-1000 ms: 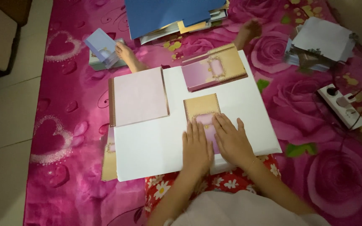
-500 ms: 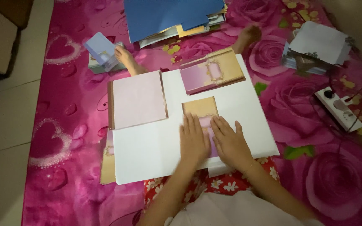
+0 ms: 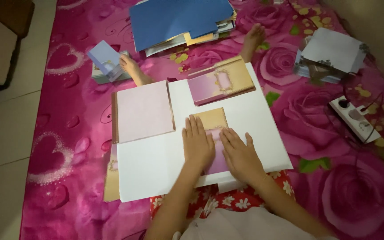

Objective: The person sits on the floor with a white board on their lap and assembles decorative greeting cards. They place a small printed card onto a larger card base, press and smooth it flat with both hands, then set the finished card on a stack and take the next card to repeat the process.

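On the pink rose-patterned blanket (image 3: 67, 111), at the far left, I see a strip of pale floor (image 3: 5, 146). A little to the right, near my left foot (image 3: 132, 69), a small light blue card (image 3: 105, 60) stands on a low stack. Above it lies a pile of blue folders (image 3: 178, 20).

In front of me a large white board (image 3: 156, 169) rests over my lap. On its left part lies a pale pink sheet (image 3: 144, 111) with a brown edge. Under the left edge of the board, a golden card (image 3: 111, 182) comes out a little.

My left hand (image 3: 197, 146) lies flat, palm down, fingers stretched and close together, and it holds nothing. It presses on the left side of a small gold and pink card (image 3: 210, 120) in the middle of the board. My right hand (image 3: 241, 155) is just beside it, also flat and with the fingers a bit spread, covering the right side of the same card. The lower part of the card is hidden under my hands, so I cannot tell if it is folded.

Behind this card, a bigger pink and gold card (image 3: 221, 82) with an ornate frame lies tilted at the far edge of the board. My right foot (image 3: 253, 40) is beyond it. Further right are a stack of white and blue papers (image 3: 332, 55) and a white power strip (image 3: 356, 120).
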